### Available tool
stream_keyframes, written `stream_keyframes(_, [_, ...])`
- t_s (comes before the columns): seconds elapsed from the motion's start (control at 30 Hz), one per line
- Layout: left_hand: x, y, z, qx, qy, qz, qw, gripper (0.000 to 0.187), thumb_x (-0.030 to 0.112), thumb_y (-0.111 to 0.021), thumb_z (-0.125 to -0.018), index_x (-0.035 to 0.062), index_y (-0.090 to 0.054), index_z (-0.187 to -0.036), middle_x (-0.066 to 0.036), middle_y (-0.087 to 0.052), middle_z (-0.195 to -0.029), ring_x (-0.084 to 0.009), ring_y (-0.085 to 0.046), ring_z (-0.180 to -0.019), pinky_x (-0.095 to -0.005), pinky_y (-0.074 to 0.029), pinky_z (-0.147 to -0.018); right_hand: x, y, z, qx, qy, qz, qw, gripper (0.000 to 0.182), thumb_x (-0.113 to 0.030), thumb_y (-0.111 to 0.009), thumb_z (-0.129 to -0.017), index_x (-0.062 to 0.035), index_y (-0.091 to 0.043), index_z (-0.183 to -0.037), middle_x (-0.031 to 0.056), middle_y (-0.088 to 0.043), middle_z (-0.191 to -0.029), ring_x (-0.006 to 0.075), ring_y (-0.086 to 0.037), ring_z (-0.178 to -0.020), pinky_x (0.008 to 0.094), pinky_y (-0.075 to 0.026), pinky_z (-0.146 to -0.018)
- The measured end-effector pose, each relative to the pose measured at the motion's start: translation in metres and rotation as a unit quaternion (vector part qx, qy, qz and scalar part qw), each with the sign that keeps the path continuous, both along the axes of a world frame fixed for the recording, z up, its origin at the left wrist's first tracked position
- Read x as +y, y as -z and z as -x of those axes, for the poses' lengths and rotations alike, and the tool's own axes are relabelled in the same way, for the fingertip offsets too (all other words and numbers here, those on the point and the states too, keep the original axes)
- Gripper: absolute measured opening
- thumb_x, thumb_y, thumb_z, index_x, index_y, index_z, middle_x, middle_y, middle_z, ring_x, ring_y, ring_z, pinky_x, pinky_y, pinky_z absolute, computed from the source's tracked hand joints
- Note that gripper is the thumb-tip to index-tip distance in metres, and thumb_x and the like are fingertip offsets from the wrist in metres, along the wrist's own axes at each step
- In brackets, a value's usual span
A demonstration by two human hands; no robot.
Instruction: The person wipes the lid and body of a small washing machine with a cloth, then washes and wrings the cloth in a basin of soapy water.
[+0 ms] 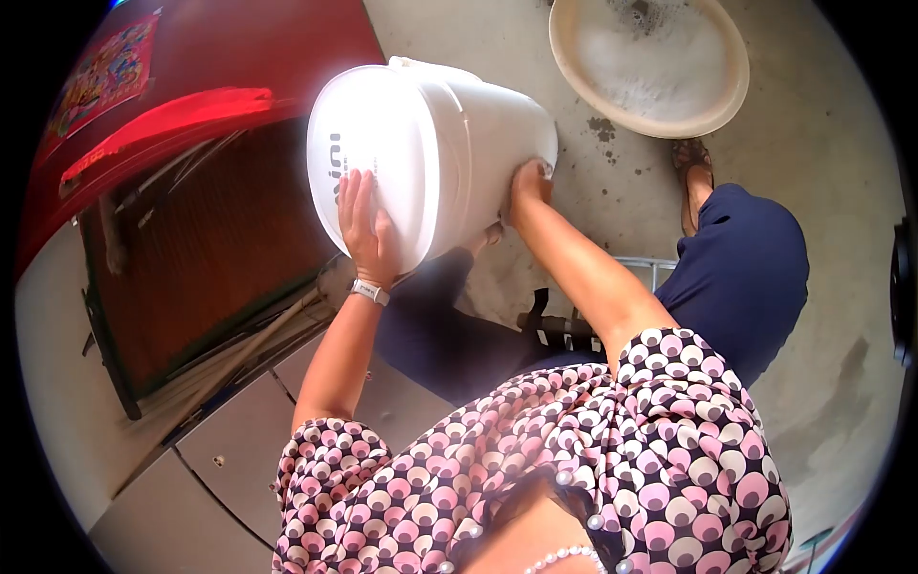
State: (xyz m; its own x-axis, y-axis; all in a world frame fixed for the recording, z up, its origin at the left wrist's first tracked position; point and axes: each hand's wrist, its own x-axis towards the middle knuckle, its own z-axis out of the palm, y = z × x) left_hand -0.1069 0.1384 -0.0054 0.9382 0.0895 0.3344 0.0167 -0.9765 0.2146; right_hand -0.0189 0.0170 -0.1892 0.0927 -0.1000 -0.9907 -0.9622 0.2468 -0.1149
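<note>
Here the left hand [365, 230] is lying flat, fingers extended, against the oval white lid [354, 110], gripping nothing; the right hand [529, 194] is curving against the opposite end, how tightly I cannot tell! Between them, the glossy white plastic drum-shaped bucket [502, 124] is leaning on its side, long axis running left to right across the body, neither hand nearer, both touching. It's lying right of the left palm and mostly leftward of the right hand. Farther out, the round cream basin [669, 127] is holding white suds [650, 67].
</note>
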Motion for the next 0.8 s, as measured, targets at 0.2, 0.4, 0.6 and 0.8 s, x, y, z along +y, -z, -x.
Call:
stream_keyframes(0.2, [0.011,0.009,-0.004,-0.03,0.009,-0.003,0.999,0.046,0.007,-0.043,-0.076,-0.001,-0.053,-0.121,-0.022,-0.048,-0.128,-0.0401,-0.037,-0.125,-0.0454,-0.027,-0.106,0.004,-0.085,-0.042,-0.341,-0.018,-0.046,0.939,0.062,-0.051,-0.036,-0.084,0.0026,-0.052,-0.111,0.0271,-0.054,-0.115,0.0437,-0.053,-0.103,0.0484,-0.039,-0.092])
stream_keyframes(0.4, [0.012,0.019,-0.008,-0.038,0.012,-0.024,0.999,0.047,0.008,-0.045,-0.076,0.0017,-0.053,-0.122,-0.02,-0.048,-0.128,-0.0386,-0.038,-0.125,-0.045,-0.027,-0.106,0.001,-0.152,-0.031,-0.631,-0.068,0.048,0.771,0.036,-0.034,-0.056,-0.083,-0.0059,-0.054,-0.106,0.0211,-0.053,-0.099,0.0354,-0.056,-0.088,0.0436,-0.046,-0.078])
stream_keyframes(0.6, [0.007,0.015,-0.009,-0.01,-0.005,-0.026,1.0,0.049,0.013,-0.039,-0.079,0.0002,-0.051,-0.124,-0.021,-0.046,-0.131,-0.0356,-0.036,-0.127,-0.0424,-0.023,-0.109,-0.006,-0.124,-0.034,-0.73,-0.122,0.134,0.659,0.042,-0.034,-0.06,-0.079,-0.01,-0.05,-0.112,0.018,-0.052,-0.099,0.0354,-0.057,-0.083,0.0437,-0.049,-0.07])
stream_keyframes(0.8, [0.004,0.013,-0.012,-0.021,-0.006,-0.033,0.999,0.047,0.012,-0.04,-0.079,-0.0004,-0.051,-0.123,-0.021,-0.047,-0.13,-0.0354,-0.037,-0.127,-0.0421,-0.023,-0.108,-0.009,-0.121,-0.045,-0.723,-0.109,0.108,0.674,0.041,-0.038,-0.056,-0.081,-0.0087,-0.054,-0.109,0.018,-0.053,-0.098,0.0361,-0.058,-0.083,0.0437,-0.049,-0.071])
